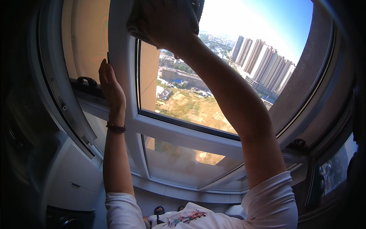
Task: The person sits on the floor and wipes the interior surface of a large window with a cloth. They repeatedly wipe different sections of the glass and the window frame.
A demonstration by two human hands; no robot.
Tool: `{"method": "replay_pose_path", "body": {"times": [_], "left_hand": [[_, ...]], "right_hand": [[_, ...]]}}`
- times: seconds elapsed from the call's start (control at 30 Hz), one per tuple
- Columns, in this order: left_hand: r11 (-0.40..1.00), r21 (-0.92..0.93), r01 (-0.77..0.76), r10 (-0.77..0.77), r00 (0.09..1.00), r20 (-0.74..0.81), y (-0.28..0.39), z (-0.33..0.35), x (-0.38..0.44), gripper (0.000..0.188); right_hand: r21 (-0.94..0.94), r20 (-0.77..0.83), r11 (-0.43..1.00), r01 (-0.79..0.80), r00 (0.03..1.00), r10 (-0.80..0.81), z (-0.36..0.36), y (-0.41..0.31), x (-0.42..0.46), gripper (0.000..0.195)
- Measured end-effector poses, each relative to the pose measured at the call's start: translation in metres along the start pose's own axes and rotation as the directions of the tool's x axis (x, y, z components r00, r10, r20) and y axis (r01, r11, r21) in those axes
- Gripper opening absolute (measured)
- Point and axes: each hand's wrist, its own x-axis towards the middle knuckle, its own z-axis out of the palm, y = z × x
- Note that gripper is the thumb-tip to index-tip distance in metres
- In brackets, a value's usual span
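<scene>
My right hand (171,25) is raised to the top of the view and holds a dark, folded cloth (137,27). The cloth overlaps the upper part of a white window frame (121,37) and the edge of its glass pane (197,106). Lower and to the left, my left hand (112,88) is upright against the left edge of that frame's vertical member. Its fingers point upward, close together, and the thumb is not clearly visible. A dark bead bracelet (116,127) circles the left wrist.
Dark window handles sit at left (87,81) and right (298,142). Lower glass panels (177,169) stand above a tiled ledge (177,193). A white cabinet (75,177) is at lower left. Tall buildings (260,60) and a grassy lot (191,106) lie far below outside.
</scene>
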Motion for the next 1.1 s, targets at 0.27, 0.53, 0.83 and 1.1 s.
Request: {"method": "replay_pose_path", "body": {"times": [0.27, 0.53, 0.83, 1.1], "left_hand": [[0.964, -0.091, 0.252, -0.245, 0.966, 0.083, 0.008, 0.017, -0.002, 0.063], [0.984, 0.157, 0.087, -0.098, 0.993, 0.063, 0.003, 0.011, -0.001, 0.061], [0.963, 0.266, 0.041, -0.039, 0.999, -0.014, -0.020, 0.017, 0.005, 0.063], [0.962, 0.212, 0.172, -0.160, 0.985, -0.072, -0.006, 0.008, 0.019, 0.059]], "right_hand": [[0.235, 0.438, 0.769, 0.594, 0.642, -0.629, -0.036, -0.064, -0.202, 0.068], [0.189, 0.291, 0.923, 0.336, 0.878, -0.380, -0.067, 0.131, -0.137, 0.065], [-0.232, 0.111, 0.947, -0.223, 0.961, 0.254, -0.093, 0.231, -0.099, 0.058], [-0.140, 0.241, 0.732, -0.667, 0.695, 0.678, -0.133, 0.044, -0.358, 0.074]]}}
